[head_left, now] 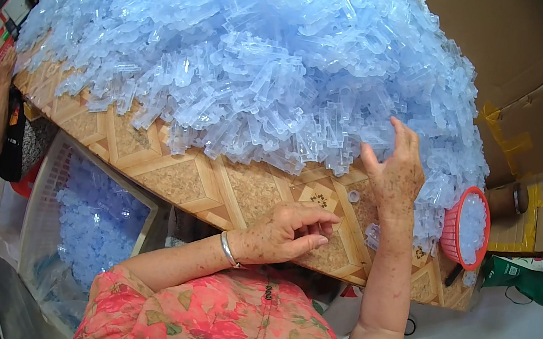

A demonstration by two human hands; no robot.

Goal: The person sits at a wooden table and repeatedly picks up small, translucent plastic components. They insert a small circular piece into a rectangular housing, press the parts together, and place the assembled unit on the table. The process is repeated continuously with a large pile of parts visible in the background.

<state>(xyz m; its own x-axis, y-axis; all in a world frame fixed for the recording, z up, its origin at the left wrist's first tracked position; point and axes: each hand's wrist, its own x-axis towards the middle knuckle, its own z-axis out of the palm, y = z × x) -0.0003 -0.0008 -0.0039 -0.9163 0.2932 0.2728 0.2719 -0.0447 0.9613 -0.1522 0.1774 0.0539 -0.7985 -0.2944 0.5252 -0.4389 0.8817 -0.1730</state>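
Plastic pieces (251,74) were heaped on a tabletop (214,192), upper frame; the right hand (397,175) was spread right of centre, the left hand (284,234) loosely curled below centre.

Plastic pieces (252,67): clear, pale blue-tinted, thin, flat, oblong, some with rounded ends; loose, lying at mixed angles in one large mound across the far side, spanning left to right, near edge ragged.

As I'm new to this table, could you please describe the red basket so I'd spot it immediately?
Find the wood-patterned table heaped with clear, bluish plastic pieces. At its right end, beside the heap, sits the round basket; its red rim stands out against the pale pieces.
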